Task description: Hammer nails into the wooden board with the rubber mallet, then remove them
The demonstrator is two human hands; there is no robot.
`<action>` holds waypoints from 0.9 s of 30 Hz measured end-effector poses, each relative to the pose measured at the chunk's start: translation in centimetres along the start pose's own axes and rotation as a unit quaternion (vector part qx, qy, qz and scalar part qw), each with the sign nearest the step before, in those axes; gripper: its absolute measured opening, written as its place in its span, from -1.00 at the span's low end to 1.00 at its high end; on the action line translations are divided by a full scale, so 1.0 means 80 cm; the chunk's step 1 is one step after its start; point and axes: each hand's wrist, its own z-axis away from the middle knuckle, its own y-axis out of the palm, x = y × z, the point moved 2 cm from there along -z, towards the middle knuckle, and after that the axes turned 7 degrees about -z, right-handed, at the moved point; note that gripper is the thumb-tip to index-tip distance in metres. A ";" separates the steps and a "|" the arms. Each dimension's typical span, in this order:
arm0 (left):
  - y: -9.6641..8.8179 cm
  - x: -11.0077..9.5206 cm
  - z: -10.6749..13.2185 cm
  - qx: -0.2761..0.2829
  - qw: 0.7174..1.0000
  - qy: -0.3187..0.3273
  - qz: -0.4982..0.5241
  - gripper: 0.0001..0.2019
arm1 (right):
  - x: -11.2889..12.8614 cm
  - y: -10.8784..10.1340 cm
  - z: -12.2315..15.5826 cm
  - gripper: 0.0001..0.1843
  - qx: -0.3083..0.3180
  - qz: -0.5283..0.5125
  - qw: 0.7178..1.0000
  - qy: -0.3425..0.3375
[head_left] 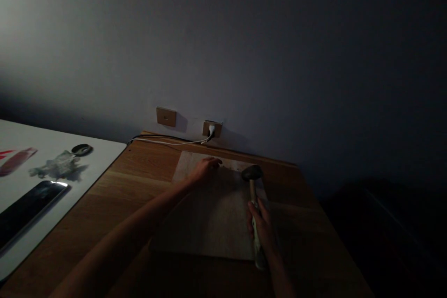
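My right hand (pixel 261 223) is wrapped round the handle of a mallet (pixel 252 173), whose dark, rounded head lies over the far right part of a pale flat board (pixel 209 223). A light-coloured grip runs down below my palm. Near the board's far edge, my left hand (pixel 206 170) reaches in with its fingers drawn together. What the fingertips hold, if anything, is too dark and small to make out. Tiny bits show on the board between my left fingertips and the mallet head.
The board lies on a wooden tabletop (pixel 136 181) against a wall with two outlet plates (pixel 166 117). A white plug (pixel 211 129) and cables run along the back edge. At left, a white table (pixel 101 149) bears a dark phone-like slab (pixel 33 212), crumpled plastic (pixel 61 166) and a round black object (pixel 82 150).
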 end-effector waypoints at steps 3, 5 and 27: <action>0.003 0.015 -0.002 -0.027 0.997 -0.066 0.015 -0.72 | 0.002 0.000 0.002 -0.45 0.000 -0.002 1.000 0.004; 0.006 0.019 -0.003 -0.036 0.995 -0.090 0.025 -0.74 | 0.004 0.001 0.003 -0.44 0.000 -0.005 1.000 0.010; 0.010 0.015 -0.005 -0.042 0.994 -0.099 0.007 -0.70 | 0.020 0.015 0.005 -0.51 0.030 0.042 0.999 0.001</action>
